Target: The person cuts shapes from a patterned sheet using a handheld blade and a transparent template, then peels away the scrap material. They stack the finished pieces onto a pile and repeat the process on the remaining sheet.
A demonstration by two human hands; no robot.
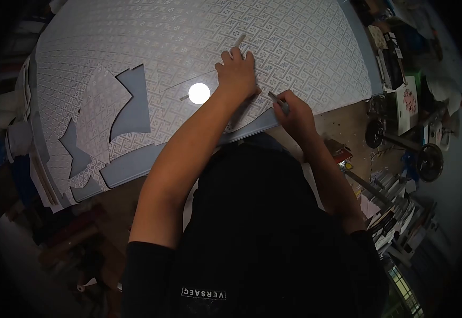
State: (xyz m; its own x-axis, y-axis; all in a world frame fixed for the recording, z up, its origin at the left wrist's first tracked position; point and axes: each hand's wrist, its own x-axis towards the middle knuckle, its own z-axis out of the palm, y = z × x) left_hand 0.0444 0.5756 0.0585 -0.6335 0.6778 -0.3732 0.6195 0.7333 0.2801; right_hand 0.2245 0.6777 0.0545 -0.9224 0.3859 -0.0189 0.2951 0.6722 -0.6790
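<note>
My left hand point(237, 73) presses down with spread fingers on the patterned sheet point(305, 58), a silvery material with a repeating geometric and floral print. Beneath that palm lies a narrow pale strip point(240, 39), like a ruler, its far end showing past the fingertips; the middle is hidden. In my right hand point(297, 114), closed near the table's front edge, is a slim grey tool point(279, 102) that looks like a utility knife. Its tip points toward the left hand, close to the sheet. Left of my forearm, cut-away shapes expose the blue-grey table surface point(134, 103).
A round bright white spot point(199, 94) sits left of my left wrist. Loose cut pieces point(103, 114) lie at the left. Beyond the right edge are a round-based metal stand point(428, 161), stacked papers point(395, 212) and another person point(445, 95).
</note>
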